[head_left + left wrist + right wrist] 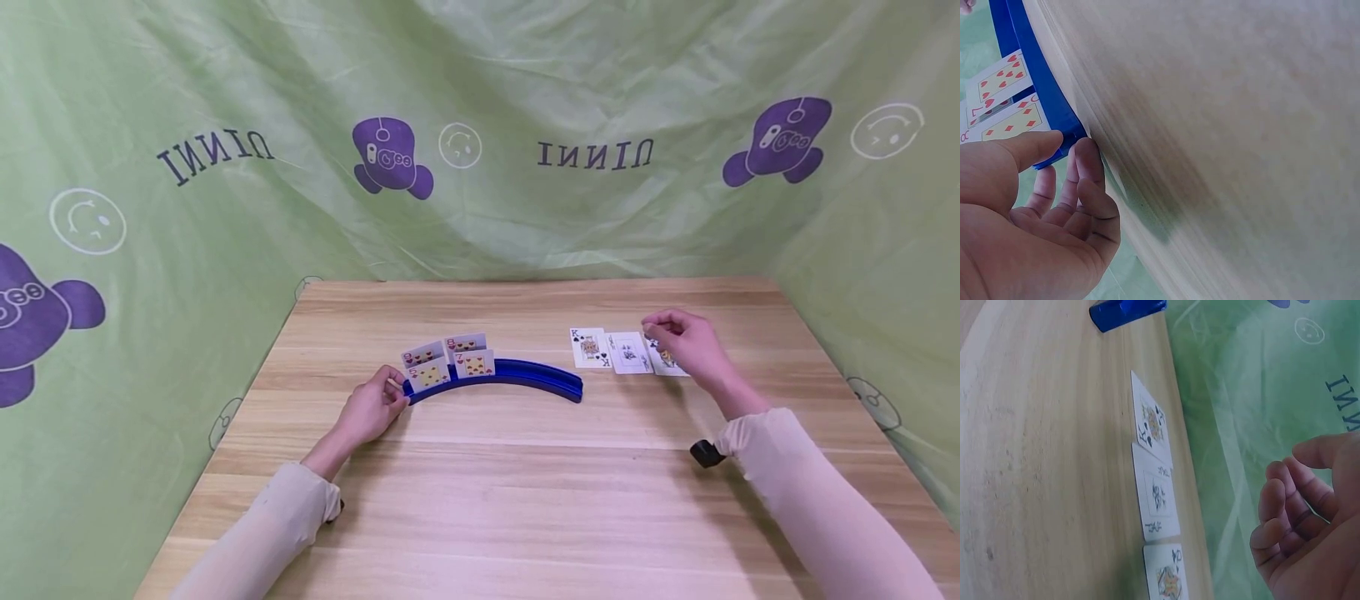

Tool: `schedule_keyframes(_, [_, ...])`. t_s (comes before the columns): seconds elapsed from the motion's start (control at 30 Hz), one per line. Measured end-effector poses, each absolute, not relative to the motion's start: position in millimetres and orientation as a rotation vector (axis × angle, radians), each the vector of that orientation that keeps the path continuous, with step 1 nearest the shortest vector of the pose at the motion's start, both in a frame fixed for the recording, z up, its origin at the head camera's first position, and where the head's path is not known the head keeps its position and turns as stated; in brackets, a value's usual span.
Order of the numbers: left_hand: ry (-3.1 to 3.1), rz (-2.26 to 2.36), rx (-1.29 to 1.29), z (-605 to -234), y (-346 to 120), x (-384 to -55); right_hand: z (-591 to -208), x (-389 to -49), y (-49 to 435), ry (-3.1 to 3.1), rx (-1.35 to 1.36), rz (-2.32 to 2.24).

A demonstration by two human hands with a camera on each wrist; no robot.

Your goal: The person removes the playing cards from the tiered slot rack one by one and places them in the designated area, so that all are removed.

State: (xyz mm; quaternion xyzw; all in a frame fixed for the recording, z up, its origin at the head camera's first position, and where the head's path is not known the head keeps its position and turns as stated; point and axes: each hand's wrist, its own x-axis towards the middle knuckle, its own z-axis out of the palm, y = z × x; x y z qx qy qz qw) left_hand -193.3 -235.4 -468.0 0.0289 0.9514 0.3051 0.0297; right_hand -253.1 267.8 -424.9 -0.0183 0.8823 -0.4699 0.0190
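Note:
My left hand [371, 408] pinches the left end of a curved blue card holder [534, 375] with thumb and fingertips. Upright in its left half stand a five of diamonds [430, 375] and a seven of hearts [475, 364] in front, with a nine [422, 354] and an eight [467, 342] behind them. Over at the right, my right hand [686, 342] hovers above a queen card [1169, 581], partly covering it in the head view. Its fingers are loosely bent, with nothing between them in the right wrist view.
Left of the queen, a joker [630, 353] and a black-suited king [589, 347] lie face up in a row on the wooden table [510, 500]. A green printed cloth [495, 225] hangs behind the table and along both sides.

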Motion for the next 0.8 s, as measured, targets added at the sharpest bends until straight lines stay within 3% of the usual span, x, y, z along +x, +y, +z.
schedule_keyframes(0.8, [2.936,0.94,0.085,-466.8,-234.8,-192.5,-432.7,-247.6,234.5,2.728,-0.202,-1.483])
